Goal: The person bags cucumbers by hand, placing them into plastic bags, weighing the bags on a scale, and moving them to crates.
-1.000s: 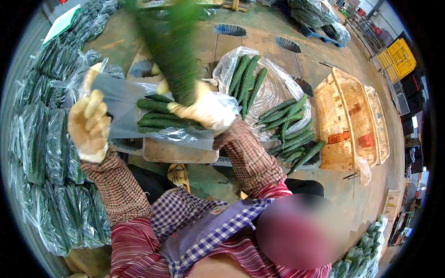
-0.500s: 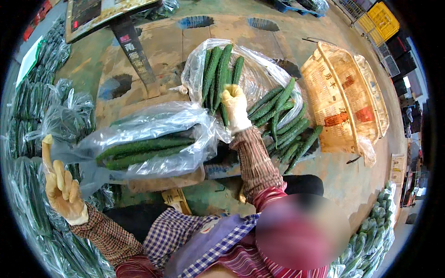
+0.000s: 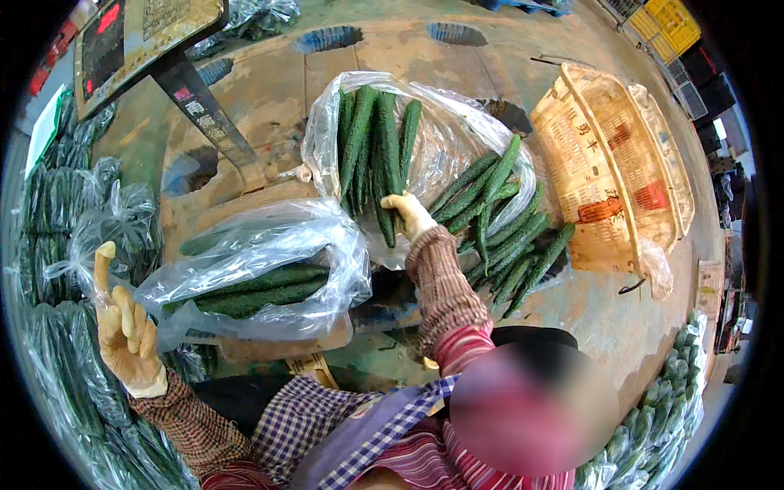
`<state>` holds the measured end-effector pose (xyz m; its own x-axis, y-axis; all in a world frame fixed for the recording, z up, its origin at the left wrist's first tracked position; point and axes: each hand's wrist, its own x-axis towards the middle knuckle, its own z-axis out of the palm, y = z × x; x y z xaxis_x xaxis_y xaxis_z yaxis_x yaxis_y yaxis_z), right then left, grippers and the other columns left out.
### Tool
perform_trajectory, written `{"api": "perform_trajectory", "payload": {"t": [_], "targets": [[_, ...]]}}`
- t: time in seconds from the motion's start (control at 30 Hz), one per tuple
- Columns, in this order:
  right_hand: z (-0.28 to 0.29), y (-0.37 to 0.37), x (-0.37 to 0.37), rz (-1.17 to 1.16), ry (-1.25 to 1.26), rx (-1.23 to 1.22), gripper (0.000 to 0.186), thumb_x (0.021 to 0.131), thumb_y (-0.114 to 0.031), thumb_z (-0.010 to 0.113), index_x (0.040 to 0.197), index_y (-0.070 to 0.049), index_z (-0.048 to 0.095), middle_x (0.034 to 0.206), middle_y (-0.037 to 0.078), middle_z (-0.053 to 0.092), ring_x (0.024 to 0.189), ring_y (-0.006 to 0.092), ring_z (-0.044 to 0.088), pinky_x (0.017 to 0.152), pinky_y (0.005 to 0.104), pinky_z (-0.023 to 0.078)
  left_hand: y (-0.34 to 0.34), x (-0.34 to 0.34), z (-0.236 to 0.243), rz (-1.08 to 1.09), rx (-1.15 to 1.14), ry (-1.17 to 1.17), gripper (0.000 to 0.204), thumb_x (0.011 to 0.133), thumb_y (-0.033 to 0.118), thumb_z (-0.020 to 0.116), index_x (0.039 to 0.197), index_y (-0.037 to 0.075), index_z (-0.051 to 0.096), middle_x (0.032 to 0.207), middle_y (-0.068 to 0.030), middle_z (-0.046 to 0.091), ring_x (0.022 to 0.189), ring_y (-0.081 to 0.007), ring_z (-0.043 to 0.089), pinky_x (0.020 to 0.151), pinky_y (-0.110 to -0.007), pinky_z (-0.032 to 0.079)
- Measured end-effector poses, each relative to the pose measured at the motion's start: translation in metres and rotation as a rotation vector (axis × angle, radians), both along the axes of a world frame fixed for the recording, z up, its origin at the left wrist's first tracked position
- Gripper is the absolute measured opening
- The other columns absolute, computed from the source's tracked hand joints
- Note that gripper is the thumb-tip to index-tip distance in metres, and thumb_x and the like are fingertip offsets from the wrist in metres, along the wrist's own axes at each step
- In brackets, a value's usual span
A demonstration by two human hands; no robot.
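My right hand [image 3: 411, 216], in a pale glove, has its fingers closed round the lower part of a dark green cucumber [image 3: 385, 163]. That cucumber lies among several others on a spread clear plastic bag [image 3: 441, 122]. More cucumbers [image 3: 523, 241] are heaped to the right of my right wrist. A second clear bag [image 3: 269, 220] with long cucumbers inside lies to the left, its mouth facing right. Beyond that bag's left end is my gloved left hand [image 3: 124, 335], forefinger stretched up and the other fingers loosely bent. Nothing shows in it; the thumb is hidden.
A scale's display [image 3: 147, 45] stands on a post [image 3: 204, 114] at the far left. Yellowish plastic crates [image 3: 584, 163] are at the right. Bagged cucumbers are stacked along the left [image 3: 61, 367] and lower right [image 3: 665, 384]. A person's blurred head covers the lower middle right.
My right hand has moved down toward me along the cucumbers and now grips one lower. My left hand has shifted slightly right. The view has turned a little.
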<state>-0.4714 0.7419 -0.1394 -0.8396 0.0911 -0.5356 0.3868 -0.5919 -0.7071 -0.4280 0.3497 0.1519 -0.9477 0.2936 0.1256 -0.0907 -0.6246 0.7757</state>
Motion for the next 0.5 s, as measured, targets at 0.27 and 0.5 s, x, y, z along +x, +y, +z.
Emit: {"api": "perform_trajectory", "payload": {"t": [0.27, 0.5], "targets": [[0.035, -0.022, 0.083, 0.031, 0.342, -0.606, 0.05, 0.074, -0.006, 0.056, 0.121, 0.002, 0.043, 0.115, 0.021, 0.054, 0.094, 0.0265, 0.059, 0.07, 0.0366, 0.054, 0.007, 0.009, 0.002, 0.053, -0.05, 0.017, 0.069, 0.085, -0.004, 0.043, 0.14, 0.003, 0.002, 0.065, -0.0072, 0.039, 0.044, -0.0083, 0.032, 0.033, -0.019, 0.03], [0.039, -0.022, 0.103, -0.136, 0.3, -0.318, 0.042, 0.071, -0.004, 0.055, 0.11, 0.006, 0.047, 0.098, 0.02, 0.061, 0.067, 0.0189, 0.059, 0.057, 0.0279, 0.05, 0.003, 0.007, -0.001, -0.005, -0.075, 0.032, 0.07, 0.085, -0.003, 0.044, 0.14, 0.004, 0.001, 0.065, -0.0062, 0.038, 0.044, -0.0077, 0.031, 0.032, -0.019, 0.03]]}}
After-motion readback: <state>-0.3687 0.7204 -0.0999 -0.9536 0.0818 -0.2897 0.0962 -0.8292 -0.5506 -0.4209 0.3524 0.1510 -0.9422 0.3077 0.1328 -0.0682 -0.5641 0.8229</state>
